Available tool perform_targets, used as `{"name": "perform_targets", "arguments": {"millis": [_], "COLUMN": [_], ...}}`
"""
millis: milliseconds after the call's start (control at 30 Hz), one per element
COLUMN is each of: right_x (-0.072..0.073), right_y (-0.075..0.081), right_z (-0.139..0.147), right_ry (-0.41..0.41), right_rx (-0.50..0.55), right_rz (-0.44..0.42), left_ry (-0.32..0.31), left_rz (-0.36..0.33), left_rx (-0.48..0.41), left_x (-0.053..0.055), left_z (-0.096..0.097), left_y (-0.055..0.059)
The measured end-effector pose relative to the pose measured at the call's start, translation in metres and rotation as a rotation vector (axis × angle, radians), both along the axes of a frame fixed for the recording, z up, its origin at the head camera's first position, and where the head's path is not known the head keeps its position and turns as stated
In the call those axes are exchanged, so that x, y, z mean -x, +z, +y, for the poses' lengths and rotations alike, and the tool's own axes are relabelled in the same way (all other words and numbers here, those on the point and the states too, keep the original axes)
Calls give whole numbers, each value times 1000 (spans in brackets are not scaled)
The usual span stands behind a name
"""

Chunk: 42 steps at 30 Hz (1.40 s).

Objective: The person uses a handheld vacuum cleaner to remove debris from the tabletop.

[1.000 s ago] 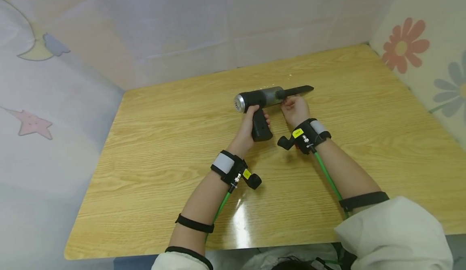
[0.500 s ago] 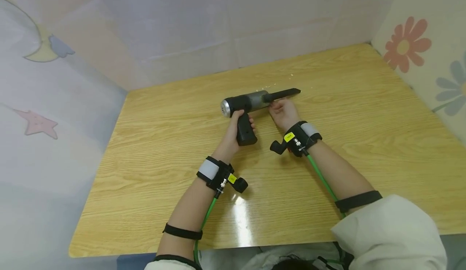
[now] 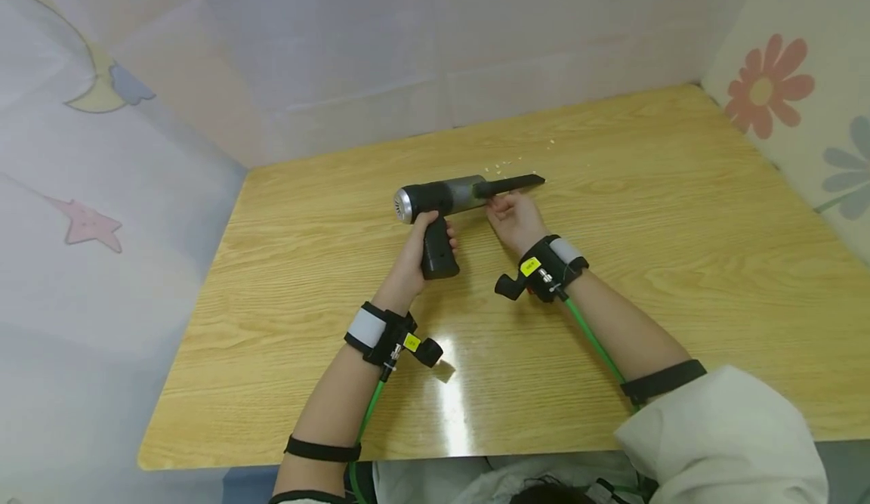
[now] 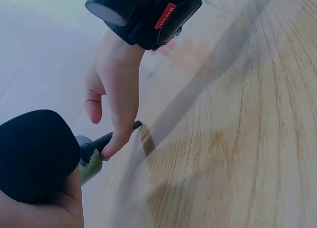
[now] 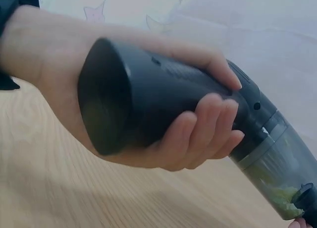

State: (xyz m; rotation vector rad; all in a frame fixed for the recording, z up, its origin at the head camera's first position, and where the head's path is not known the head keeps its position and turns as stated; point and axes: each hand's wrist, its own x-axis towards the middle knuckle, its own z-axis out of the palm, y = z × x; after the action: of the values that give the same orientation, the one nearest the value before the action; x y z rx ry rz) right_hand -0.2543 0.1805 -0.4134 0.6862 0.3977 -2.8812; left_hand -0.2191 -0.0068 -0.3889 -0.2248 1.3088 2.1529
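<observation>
A black handheld vacuum cleaner (image 3: 445,196) with a clear dust cup and a slim black nozzle (image 3: 511,184) is held just above the wooden table, nozzle pointing right. My left hand (image 5: 198,124) wraps its fingers around the handle (image 3: 439,251). Near the nozzle's base, my right hand (image 3: 515,221) touches the front end with its fingertips; in the left wrist view its thumb side hangs loosely apart. Yellow-green bits (image 5: 287,198) lie inside the dust cup (image 5: 277,163). Small pale crumbs (image 3: 501,165) are scattered on the table behind the nozzle.
The wooden table (image 3: 285,323) meets a pale cloth-covered wall (image 3: 340,58) along its back edge. Another patterned wall (image 3: 775,88) rises at the right. Each wrist carries a strapped camera with a green cable (image 3: 594,341).
The vacuum cleaner and both hands have moved left and slightly toward the person, drawing the nozzle tip back across the table. The left hand keeps its hold on the handle.
</observation>
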Motion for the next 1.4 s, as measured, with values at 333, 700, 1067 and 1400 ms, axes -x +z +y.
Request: {"name": "perform_targets", "arguments": {"millis": [333, 700, 1067, 1400], "right_x": [-21, -16, -15, -11], "right_y": [26, 22, 25, 23], "right_z": [-8, -5, -13, -17], "right_ry": [-44, -74, -58, -30], "right_rx": [-7, -14, 17, -3], "right_rz": [-38, -56, -35, -25], "left_ry": [-64, -59, -31, -17], "left_rz": [90, 111, 93, 76], "left_rx": [87, 93, 78, 76], "left_x": [-1, 1, 2, 4], "left_z": [-2, 3, -7, -10], "left_y": [6, 4, 5, 7]}}
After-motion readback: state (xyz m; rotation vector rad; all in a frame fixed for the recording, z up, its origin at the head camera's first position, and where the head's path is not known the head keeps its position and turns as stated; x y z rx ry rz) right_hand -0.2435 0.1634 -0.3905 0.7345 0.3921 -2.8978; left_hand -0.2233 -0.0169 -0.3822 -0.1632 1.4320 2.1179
